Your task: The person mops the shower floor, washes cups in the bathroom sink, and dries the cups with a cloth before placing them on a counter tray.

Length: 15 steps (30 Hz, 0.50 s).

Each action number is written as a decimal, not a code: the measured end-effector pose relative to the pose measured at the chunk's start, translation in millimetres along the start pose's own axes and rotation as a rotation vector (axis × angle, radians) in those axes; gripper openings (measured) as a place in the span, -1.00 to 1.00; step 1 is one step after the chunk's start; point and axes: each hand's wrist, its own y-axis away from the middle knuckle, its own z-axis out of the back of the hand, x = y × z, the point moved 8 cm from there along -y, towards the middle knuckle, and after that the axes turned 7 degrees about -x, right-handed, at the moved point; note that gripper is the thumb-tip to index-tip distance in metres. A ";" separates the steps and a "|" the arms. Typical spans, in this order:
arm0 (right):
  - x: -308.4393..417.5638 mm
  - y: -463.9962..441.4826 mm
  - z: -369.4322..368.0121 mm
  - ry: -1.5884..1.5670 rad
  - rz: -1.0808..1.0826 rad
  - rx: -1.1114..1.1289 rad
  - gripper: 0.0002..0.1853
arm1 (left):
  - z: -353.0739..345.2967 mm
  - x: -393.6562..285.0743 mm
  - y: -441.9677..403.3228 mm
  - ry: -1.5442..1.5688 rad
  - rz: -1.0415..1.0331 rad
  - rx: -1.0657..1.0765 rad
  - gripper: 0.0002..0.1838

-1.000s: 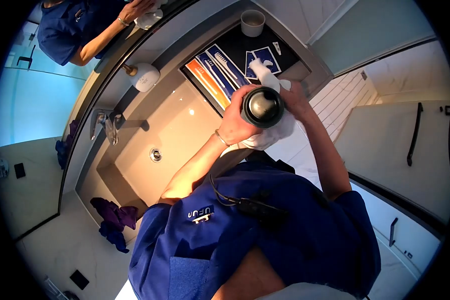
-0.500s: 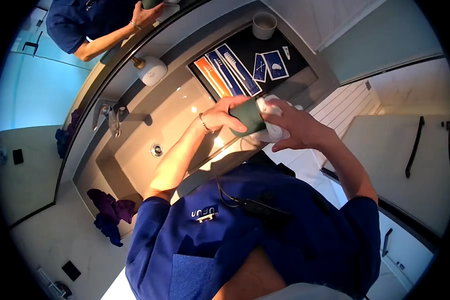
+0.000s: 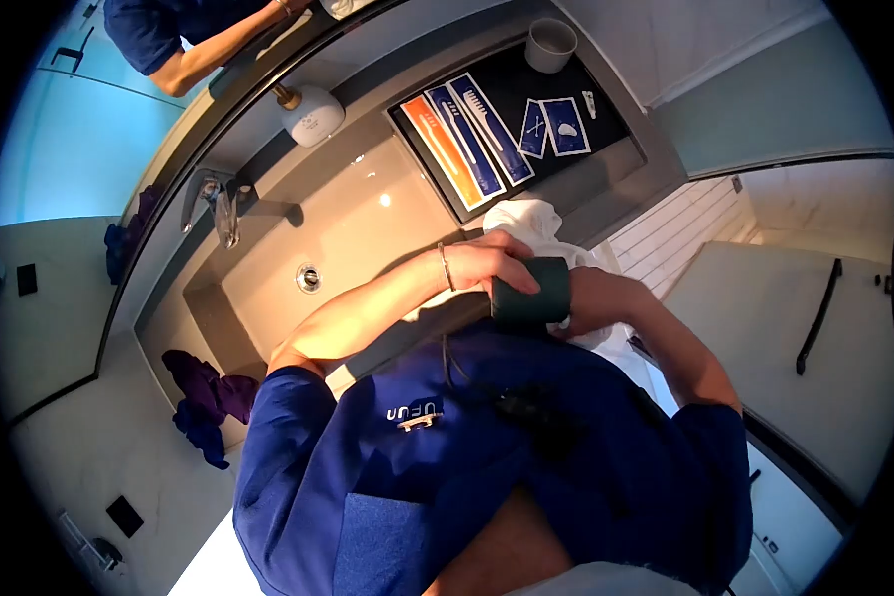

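A dark green cup [image 3: 529,291] lies tilted on its side in front of my chest, above the counter's front edge. My left hand [image 3: 489,262] is closed round its closed end, thumb and fingers on the outer wall. At the open end, my right hand [image 3: 601,300] reaches into the cup's mouth with a white cloth, so its fingertips are hidden. The rest of the white cloth [image 3: 524,221] hangs behind the cup and below my right wrist.
On the counter, a black tray [image 3: 606,109] holds a grey cup [image 3: 550,46], an orange packet [image 3: 439,149] and several blue packets [image 3: 491,129]. A soap dispenser [image 3: 313,115] and faucet [image 3: 223,209] stand behind the sink [image 3: 353,214]. Purple and blue cloths [image 3: 209,392] hang at left.
The green cup has moved toward my chest and turned, its mouth now facing right. My right hand has gone from the outside rim into the mouth, and the white cloth hangs more loosely.
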 end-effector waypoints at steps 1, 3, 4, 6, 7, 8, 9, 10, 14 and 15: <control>-7.8 0.1 -6.1 -0.179 -0.017 0.124 -0.47 | -16.7 -36.3 19.8 -0.421 -0.256 -0.046 -0.44; -5.1 2.2 -12.5 -0.519 0.064 0.352 -0.32 | -46.7 -70.7 42.9 -1.002 -0.653 -0.080 -0.23; -9.7 1.9 -14.6 -0.520 0.063 0.352 -0.32 | -48.4 -67.5 40.3 -1.002 -0.652 -0.078 -0.23; -11.0 1.4 -15.6 -0.676 0.142 0.368 -0.35 | -62.8 -72.1 46.4 -1.104 -0.997 -0.064 -0.19; -12.1 2.3 -14.2 -0.678 0.146 0.376 -0.35 | -60.9 -69.5 43.2 -1.078 -0.987 -0.062 -0.14; -13.4 3.9 -8.6 -0.707 0.118 0.377 -0.37 | -60.4 -67.2 40.6 -1.075 -0.982 -0.065 -0.14; -17.6 4.0 -3.4 -0.732 0.090 0.374 -0.39 | -60.3 -71.1 40.7 -1.071 -1.013 -0.098 -0.14; -24.4 4.9 -2.5 -0.731 0.091 0.376 -0.39 | -60.4 -75.3 42.2 -1.066 -1.044 -0.130 -0.14; -64.1 16.9 40.1 -1.337 0.308 -0.057 -0.39 | -39.6 -118.5 61.3 -1.213 -1.226 -0.374 -0.18; -79.3 26.8 50.0 -1.528 0.320 -0.239 -0.36 | -29.2 -134.8 68.3 -1.241 -1.325 -0.441 -0.18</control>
